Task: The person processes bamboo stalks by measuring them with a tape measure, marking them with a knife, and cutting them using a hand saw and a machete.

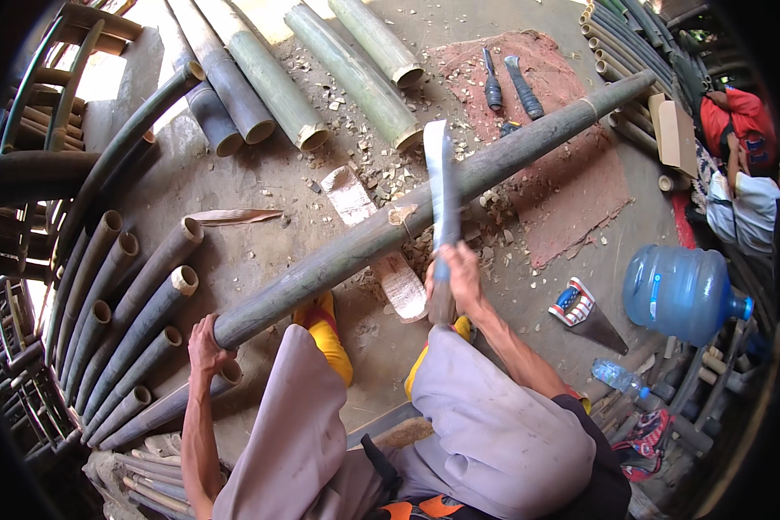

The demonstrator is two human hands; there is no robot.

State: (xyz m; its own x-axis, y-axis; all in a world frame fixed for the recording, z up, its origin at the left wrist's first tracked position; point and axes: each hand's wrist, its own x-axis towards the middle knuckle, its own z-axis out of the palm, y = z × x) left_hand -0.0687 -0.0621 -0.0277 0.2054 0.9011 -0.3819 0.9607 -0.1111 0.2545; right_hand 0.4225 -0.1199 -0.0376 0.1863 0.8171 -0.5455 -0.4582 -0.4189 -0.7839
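Bamboo pole point(425, 204), long, round and dull grey-green with a mottled skin and a pale chipped scar near mid-length, lies slantwise across the dusty concrete floor point(260, 173), its near end low on the left and its far end crossing a reddish mat point(581, 182). Left hand point(206, 345) clenches around the near cut end, fingers wrapped over the rim. Right hand point(456, 276) grips the wooden handle of a broad, flat steel machete point(442, 186), whose blade lies across the pole beside the scar. Pale wood chips point(381, 169) litter the floor; cut bamboo sections point(139, 321), hollow-ended, lie fanned at left.
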